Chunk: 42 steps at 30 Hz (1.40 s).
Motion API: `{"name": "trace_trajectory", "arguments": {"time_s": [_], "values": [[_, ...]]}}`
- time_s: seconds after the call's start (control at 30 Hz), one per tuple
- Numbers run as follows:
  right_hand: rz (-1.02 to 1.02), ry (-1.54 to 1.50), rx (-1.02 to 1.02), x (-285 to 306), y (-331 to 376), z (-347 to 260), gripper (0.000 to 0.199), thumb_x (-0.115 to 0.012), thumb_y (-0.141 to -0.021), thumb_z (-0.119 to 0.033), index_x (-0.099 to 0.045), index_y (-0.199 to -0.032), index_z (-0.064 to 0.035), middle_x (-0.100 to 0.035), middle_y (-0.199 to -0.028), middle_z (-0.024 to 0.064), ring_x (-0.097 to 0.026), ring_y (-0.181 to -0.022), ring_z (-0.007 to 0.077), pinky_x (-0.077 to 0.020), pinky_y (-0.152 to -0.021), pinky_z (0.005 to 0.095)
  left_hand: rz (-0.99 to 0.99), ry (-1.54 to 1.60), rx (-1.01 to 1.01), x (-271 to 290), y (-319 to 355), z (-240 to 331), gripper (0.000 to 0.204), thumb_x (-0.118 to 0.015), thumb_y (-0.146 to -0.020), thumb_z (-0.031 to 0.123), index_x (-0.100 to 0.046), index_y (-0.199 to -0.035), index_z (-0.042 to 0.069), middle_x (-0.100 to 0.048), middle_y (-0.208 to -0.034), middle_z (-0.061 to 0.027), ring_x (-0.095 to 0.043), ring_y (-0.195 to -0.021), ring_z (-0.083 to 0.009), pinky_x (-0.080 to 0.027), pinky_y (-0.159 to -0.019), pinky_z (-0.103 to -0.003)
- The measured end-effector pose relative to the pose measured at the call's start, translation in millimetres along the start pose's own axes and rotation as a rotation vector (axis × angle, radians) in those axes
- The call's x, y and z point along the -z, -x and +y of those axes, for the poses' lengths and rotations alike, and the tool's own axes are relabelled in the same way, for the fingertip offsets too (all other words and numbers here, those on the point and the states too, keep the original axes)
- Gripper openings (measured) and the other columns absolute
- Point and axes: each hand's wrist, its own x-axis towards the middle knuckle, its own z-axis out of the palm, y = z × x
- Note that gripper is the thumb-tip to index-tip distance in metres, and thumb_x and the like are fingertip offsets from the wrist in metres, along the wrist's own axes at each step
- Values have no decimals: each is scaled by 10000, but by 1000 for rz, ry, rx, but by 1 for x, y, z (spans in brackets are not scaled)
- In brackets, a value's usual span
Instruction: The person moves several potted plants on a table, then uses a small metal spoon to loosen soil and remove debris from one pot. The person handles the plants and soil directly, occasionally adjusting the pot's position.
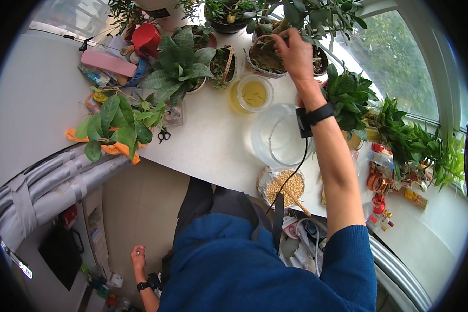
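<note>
My right hand (296, 52) reaches over a round pot (265, 57) of soil at the far edge of the table. Its fingers are bent together beside a thick plant stem (280, 27); what lies between them is too small to make out. Broad green leaves (317, 18) spread above this hand. Nearer me stand a tub of yellowish liquid (255, 94) with small dark bits in it, and a large clear bowl (281, 135) beneath my right wrist. My left hand (138, 256) hangs low at the left, away from the table, fingers curled around a small greyish spot.
A bowl of pale beans (286, 188) with a wooden stick across it sits at the near edge. Potted plants (348, 93) line the window side. At left are black scissors (164, 135), leafy cuttings (119, 122) on orange cloth, a pink case (109, 63) and a red container (145, 40).
</note>
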Motion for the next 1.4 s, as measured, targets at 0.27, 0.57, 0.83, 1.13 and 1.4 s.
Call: {"name": "trace_trajectory", "arguments": {"time_s": [0.27,0.57,0.83,1.13,1.4], "values": [[82,41,21,-3,4,3,236,-715,-920,-204,-586,-964,-12,-693,-676,89,-671,-564,143,-519,-525,274,97,-171,-204,2,-23,-17,161,-610,-970,260,-661,-940,111,-461,-601,39,-388,-435,-70,-308,-381,-265],[136,105,18,-12,21,-12,276,-726,-905,-226,-546,-917,-17,-672,-633,111,-675,-541,229,-512,-506,331,-10,4,-15,6,-7,19,149,-601,-984,256,-652,-943,123,-412,-546,58,-364,-383,-62,-288,-332,-260],[121,52,-4,-4,29,-11,263,-722,-913,-214,-552,-945,-16,-676,-639,103,-681,-573,175,-521,-522,297,-5,-20,-40,3,-11,6,152,-605,-983,251,-657,-938,116,-421,-556,59,-372,-395,-61,-289,-334,-259],[224,-213,-139,75,46,-13,227,-714,-917,-193,-589,-934,-4,-689,-661,100,-675,-560,154,-524,-526,283,0,-1,-88,-1,-17,-2,169,-630,-969,263,-664,-934,101,-440,-583,50,-380,-435,-60,-295,-370,-259],[7,176,-40,99,71,-1,165,-641,-955,-144,-617,-1054,-15,-690,-728,107,-686,-648,188,-533,-607,315,7,-45,-130,-8,-15,-2,151,-624,-958,238,-670,-932,96,-447,-586,53,-397,-464,-57,-314,-396,-258]]}}
